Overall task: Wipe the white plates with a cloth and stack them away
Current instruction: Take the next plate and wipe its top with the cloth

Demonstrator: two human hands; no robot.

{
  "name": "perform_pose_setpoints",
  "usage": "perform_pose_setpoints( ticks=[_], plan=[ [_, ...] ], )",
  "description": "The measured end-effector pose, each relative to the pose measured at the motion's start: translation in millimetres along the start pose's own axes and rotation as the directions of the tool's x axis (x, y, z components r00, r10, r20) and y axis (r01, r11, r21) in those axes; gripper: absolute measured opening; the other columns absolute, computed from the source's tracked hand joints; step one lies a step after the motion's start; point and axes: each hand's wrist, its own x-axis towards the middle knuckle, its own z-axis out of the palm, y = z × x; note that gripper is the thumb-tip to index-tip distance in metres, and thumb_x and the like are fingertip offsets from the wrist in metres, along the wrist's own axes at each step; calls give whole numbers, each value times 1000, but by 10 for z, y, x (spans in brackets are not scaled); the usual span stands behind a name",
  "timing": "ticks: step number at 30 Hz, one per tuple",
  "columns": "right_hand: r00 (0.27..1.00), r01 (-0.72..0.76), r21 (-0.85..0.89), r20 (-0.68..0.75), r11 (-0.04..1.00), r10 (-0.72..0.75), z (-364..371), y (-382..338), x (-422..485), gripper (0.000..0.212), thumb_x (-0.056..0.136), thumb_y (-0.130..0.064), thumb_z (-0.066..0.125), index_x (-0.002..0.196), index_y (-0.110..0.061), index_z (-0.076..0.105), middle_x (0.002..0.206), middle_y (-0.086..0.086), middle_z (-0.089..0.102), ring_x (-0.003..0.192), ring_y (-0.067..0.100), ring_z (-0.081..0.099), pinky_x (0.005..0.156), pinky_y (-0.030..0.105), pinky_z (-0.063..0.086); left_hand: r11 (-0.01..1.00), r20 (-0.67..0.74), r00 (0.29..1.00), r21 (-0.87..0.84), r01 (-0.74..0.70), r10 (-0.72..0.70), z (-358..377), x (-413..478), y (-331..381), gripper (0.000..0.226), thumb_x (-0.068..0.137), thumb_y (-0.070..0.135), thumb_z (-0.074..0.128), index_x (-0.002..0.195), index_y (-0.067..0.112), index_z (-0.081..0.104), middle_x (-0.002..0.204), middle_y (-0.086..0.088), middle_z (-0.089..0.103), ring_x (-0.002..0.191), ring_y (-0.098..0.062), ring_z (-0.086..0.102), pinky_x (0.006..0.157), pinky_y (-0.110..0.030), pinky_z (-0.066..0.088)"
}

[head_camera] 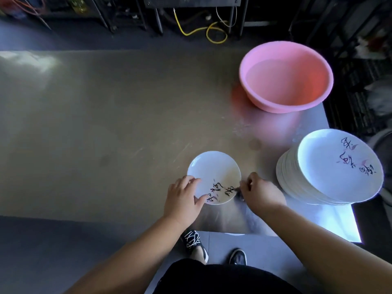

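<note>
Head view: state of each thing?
Single plate: flat on table, brownish mark inside.
Plate stack: at right, untouched.
Pink basin: upright, seems to hold water.
Left hand: rests on plate's rim.
Right hand: grips dark cloth at plate's edge.

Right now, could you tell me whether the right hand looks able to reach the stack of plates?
Probably yes: the right hand sits just beside the stack of plates, with only bare table between them, though it seems to pinch a small dark thing.
</note>
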Motion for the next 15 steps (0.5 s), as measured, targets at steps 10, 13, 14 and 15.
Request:
perform_pose_setpoints(
  ticks=[10, 13, 14, 15],
  plan=[
    [934, -129, -25, 331, 991, 130, -188, -340, 358, 20, 95, -35, 48, 93, -18, 59, 76, 4, 73, 42, 26, 64, 41, 31, 54, 909, 472, 797, 24, 415, -376, -344, 695, -60, 17, 103, 32, 49, 107, 16, 44, 101, -4, 64, 80, -28, 63, 66, -35, 50],
    [928, -162, 18, 343, 987, 146, -236, -382, 296, 19, 97, -26, 44, 88, -15, 57, 69, 6, 72, 33, 22, 57, 38, 24, 45, 908, 493, 797, -34, 418, -349, -405, 759, -73, 7, 101, 27, 47, 105, 21, 46, 96, -1, 64, 79, -25, 66, 65, -36, 51],
    [931, -176, 46, 331, 983, 151, -258, -386, 271, 20, 97, -24, 43, 88, -14, 57, 68, 7, 73, 32, 23, 56, 38, 25, 45, 905, 488, 804, -64, 421, -339, -451, 780, -70, 4, 101, 25, 47, 104, 23, 47, 94, 1, 64, 77, -23, 63, 65, -36, 51],
    [937, -189, 75, 311, 979, 157, -294, -389, 238, 21, 98, -24, 42, 89, -12, 56, 68, 9, 73, 33, 25, 56, 38, 26, 45, 901, 480, 814, -98, 422, -329, -509, 802, -57, 4, 101, 24, 46, 103, 25, 49, 93, 2, 64, 73, -21, 60, 63, -35, 49]
  ],
)
